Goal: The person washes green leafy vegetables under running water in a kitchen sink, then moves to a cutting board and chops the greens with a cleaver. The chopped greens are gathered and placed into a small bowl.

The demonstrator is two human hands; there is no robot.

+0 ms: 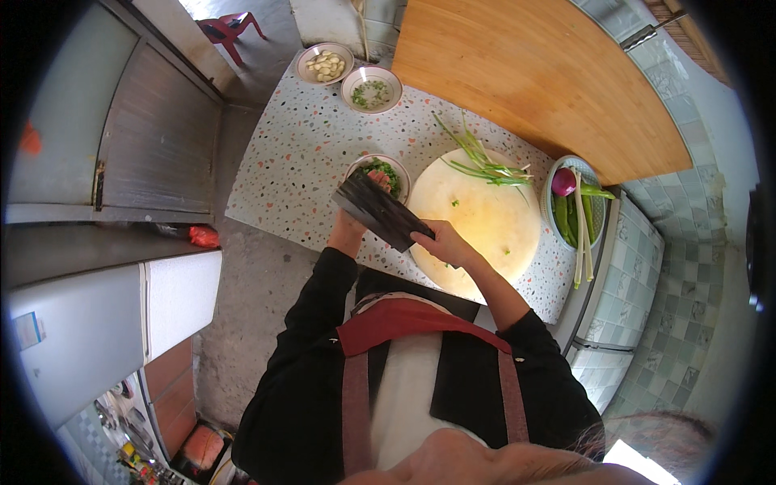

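A broad, dark cleaver [378,208] slants over the near side of a bowl [406,183] of chopped scallions [394,173]. My right hand [446,242] grips its right end, closed, thumb against the blade; the handle is hidden in it. Behind the blade is my left hand [347,229], mostly covered. Its fingers reach past the blade's far edge, stretched toward the scallions; whether they touch the blade cannot be made out. To the right, a round chopping board [485,230] carries long scallions [489,168] at its far edge and a few green bits.
Peeled garlic fills one bowl [325,46] at the back left, beside another bowl [391,87] with some chopped green. A basket [553,212] at the right holds green peppers, a purple onion and scallion stalks. A large wooden board [533,73] stands along the speckled table's [275,166] far side.
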